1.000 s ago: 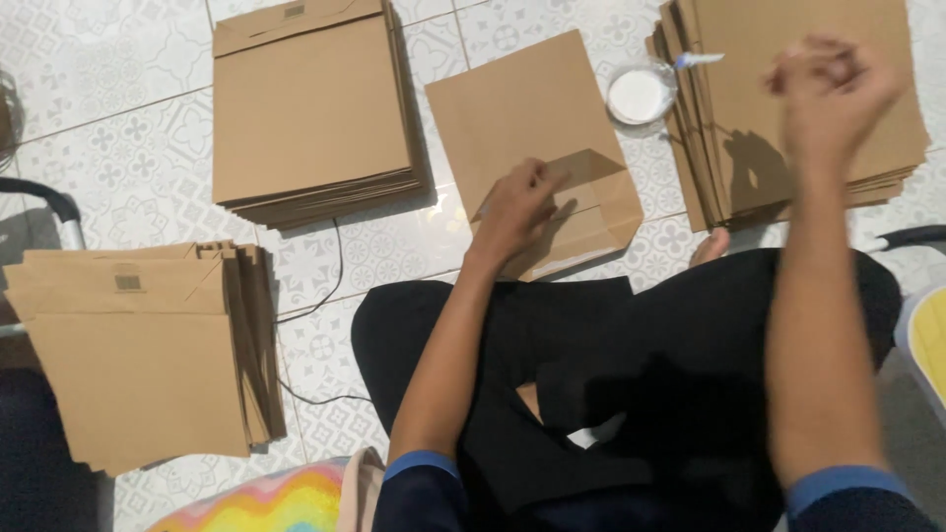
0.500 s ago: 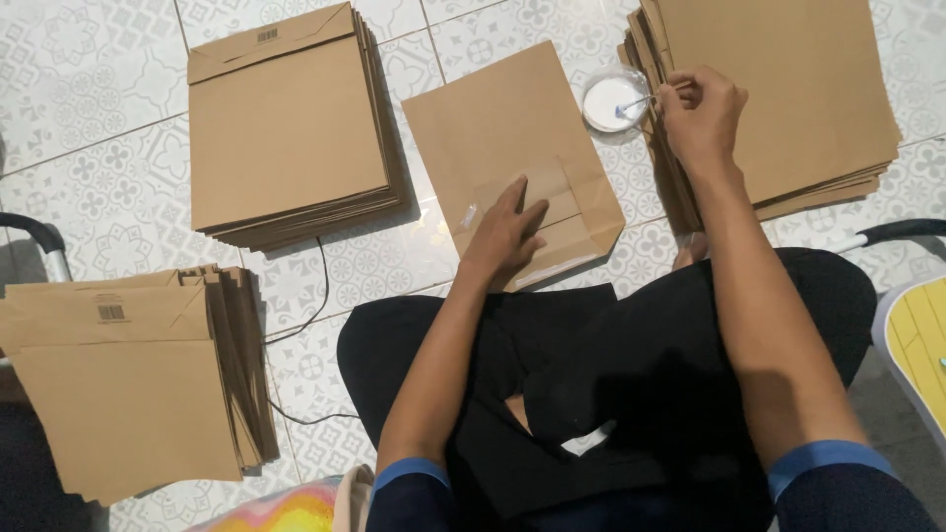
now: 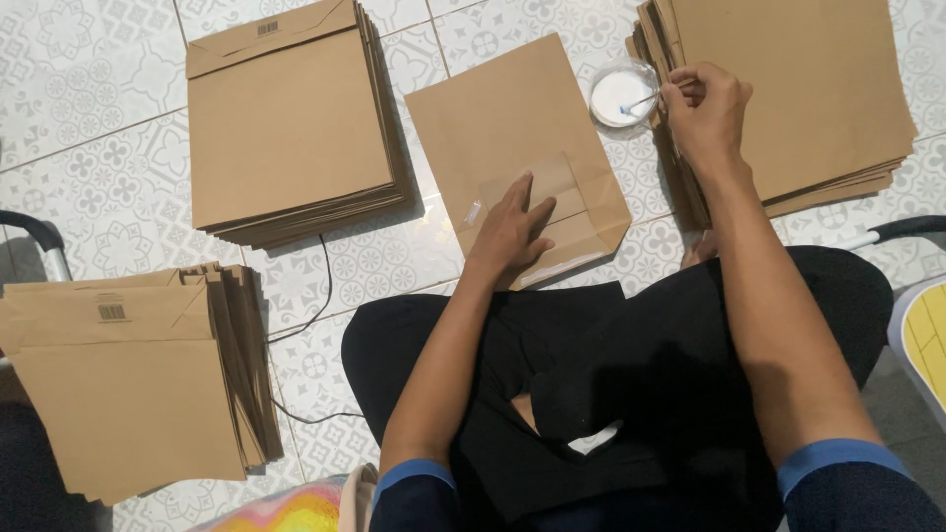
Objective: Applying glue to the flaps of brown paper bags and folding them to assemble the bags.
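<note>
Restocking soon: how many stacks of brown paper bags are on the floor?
3: top-left stack, lower-left stack, top-right stack. More may lie outside the view.

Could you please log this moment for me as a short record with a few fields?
Setting: patterned tile floor, person seated
Left hand: flat on the folded bottom of a brown paper bag
Right hand: pinching a thin stick that reaches into a small round dish of white paste
Stacks: bag pile far left, pile near left, pile right
</note>
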